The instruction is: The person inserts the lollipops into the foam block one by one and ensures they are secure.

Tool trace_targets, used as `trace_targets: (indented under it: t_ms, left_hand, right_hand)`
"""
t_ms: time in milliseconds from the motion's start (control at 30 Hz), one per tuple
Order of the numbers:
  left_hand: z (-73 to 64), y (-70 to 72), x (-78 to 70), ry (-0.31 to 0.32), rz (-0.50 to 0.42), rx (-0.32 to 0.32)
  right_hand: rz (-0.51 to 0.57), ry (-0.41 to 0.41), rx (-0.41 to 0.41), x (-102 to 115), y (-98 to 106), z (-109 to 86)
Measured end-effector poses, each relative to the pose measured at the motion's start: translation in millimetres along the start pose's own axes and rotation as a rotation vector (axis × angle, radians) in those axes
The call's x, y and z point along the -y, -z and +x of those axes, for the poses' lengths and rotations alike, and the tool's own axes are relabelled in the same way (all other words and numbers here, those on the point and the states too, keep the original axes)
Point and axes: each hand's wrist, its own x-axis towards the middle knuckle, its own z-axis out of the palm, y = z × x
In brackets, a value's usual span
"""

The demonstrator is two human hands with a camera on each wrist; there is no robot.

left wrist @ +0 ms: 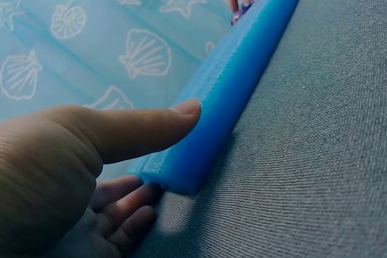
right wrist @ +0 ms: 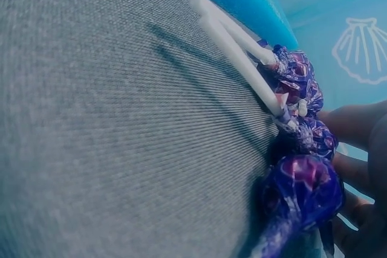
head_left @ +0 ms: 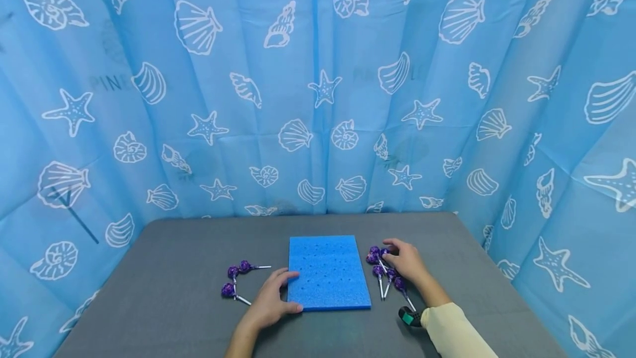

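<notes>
At the near left corner of a blue foam block [head_left: 328, 275] with rows of small holes rests my left hand [head_left: 270, 303]. Its thumb [left wrist: 163, 126] lies straight against the block's near side; the other fingers are at the left side. My right hand [head_left: 408, 261] is over the lollipops [head_left: 377, 270] right of the block, thumb and index finger apart beside one purple-wrapped head. From the right wrist, its fingers [right wrist: 357, 170] appear behind the wrapped lollipop heads [right wrist: 305, 179], partly hidden, and no firm grip shows.
Three more purple lollipops [head_left: 233, 272] lie left of the block, sticks pointing different ways. The grey table [head_left: 199, 247] ends at a blue shell-print curtain [head_left: 323, 126]. A black band with a green patch [head_left: 408, 316] is at the right wrist.
</notes>
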Motion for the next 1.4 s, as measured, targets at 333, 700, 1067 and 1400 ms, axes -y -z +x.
trace_targets:
  t_ms: [333, 700, 1067, 1400]
  left_hand:
    - [-4.1, 5.9, 2.3, -0.033, -0.092, 0.017]
    - [-4.2, 5.7, 8.3, -0.036, -0.126, 0.016]
    - [-3.7, 3.7, 4.4, -0.035, -0.123, 0.01]
    - [-4.8, 2.8, 5.8, -0.034, -0.124, -0.011]
  right_hand:
    - [-0.042, -0.004, 0.0, 0.8, -1.1, 2.8]
    - [-0.041, -0.015, 0.02, 3.4, 1.4, 5.0]
    - [0.029, 0.074, -0.051, 8.1, 11.4, 19.8]
    - [0.178, 0.095, -0.037, 34.8, 18.4, 32.7]
